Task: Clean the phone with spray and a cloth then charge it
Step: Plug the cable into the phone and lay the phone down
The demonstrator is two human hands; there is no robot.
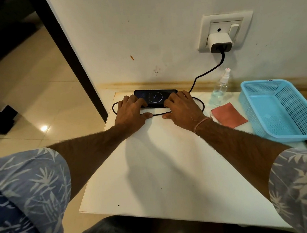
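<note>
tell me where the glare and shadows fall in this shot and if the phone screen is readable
Head view: a bright lamp glare spot on the floor tiles; soft arm shadows spread over the white table; the phone screen is lit, a ring with 70 legible; wide-angle bending curves the dark door frame and edges.

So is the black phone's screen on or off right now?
On. The black phone lying flat on the white table shows a lit ring reading 70.
</note>
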